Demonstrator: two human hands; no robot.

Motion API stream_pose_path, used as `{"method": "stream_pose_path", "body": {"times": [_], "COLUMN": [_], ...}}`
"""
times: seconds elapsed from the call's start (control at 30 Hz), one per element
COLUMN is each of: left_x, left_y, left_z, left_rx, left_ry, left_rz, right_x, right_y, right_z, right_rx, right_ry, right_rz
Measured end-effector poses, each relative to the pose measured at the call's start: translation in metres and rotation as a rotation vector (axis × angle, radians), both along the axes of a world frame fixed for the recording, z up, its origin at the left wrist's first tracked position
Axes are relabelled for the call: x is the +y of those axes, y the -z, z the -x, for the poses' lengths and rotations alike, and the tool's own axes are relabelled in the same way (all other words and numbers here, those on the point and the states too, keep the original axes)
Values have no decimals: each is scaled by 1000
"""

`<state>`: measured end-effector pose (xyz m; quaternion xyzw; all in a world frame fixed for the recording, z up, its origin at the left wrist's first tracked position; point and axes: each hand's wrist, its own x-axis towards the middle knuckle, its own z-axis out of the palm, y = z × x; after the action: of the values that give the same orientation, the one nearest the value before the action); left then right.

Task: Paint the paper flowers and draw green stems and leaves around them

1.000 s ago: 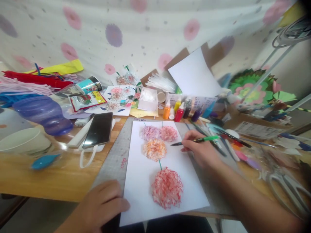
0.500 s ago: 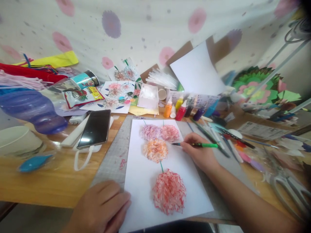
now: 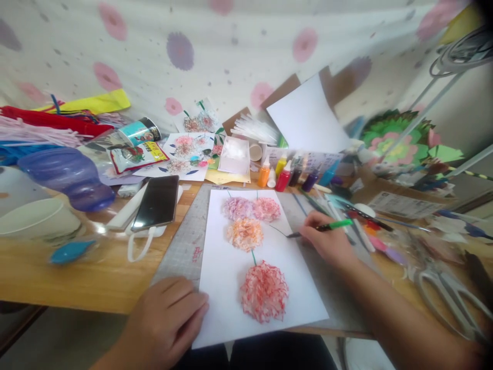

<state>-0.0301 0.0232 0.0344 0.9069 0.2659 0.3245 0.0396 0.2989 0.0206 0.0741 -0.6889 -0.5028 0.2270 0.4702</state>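
from my head camera, i am looking forward and down at a white sheet [image 3: 221,288] lying on a grey mat [image 3: 175,257] at the front of a wooden desk [image 3: 96,290]. four ruffled puffs are sitting on the sheet: a purple one [image 3: 238,208] and a pink one [image 3: 266,209] side by side at the top, an orange one [image 3: 245,235] just below them, and a larger red one [image 3: 265,292] nearest me.

my right hand [image 3: 329,237] is pinching a dark pen with a green end [image 3: 335,225]; the grip is closed around its barrel, near the tip. the tip is pointing left and appears to be meeting the paper close to the sheet's right edge, at the end of a thin dark line [image 3: 278,230] that is slanting down from beneath the pink puff. my left hand [image 3: 169,313] is resting at the sheet's lower left edge, fingers loosely curled; i cannot tell whether they are pinching the paper.

to be doing this well, in my judgement, i should be pressing lightly for an even stroke, turning or lifting before the tip is crossing onto the mat, steadying the paper with my left fingers, and holding my knuckles clear of the puffs so nothing is getting crushed.
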Motion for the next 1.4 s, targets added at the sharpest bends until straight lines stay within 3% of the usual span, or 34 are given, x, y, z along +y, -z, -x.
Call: {"method": "stream_pose_path", "body": {"times": [0.27,0.4,0.5,0.63,1.4], "left_x": [2,0,0,2,4], "left_y": [1,-2,-2,0,3], "left_z": [2,1,2,5,5], "left_rx": [53,65,76,98,66], "left_ry": [5,-1,-10,43,24], "left_rz": [10,17,22,-9,-22], "right_x": [-23,-7,12,26,23], "right_y": [-18,-15,-5,10,5], "right_z": [-40,-26,-6,10,12], "right_rx": [82,187,189,152,-14], "right_ry": [171,89,-10,-29,-56], "right_rz": [-121,-137,-86,-35,52]}}
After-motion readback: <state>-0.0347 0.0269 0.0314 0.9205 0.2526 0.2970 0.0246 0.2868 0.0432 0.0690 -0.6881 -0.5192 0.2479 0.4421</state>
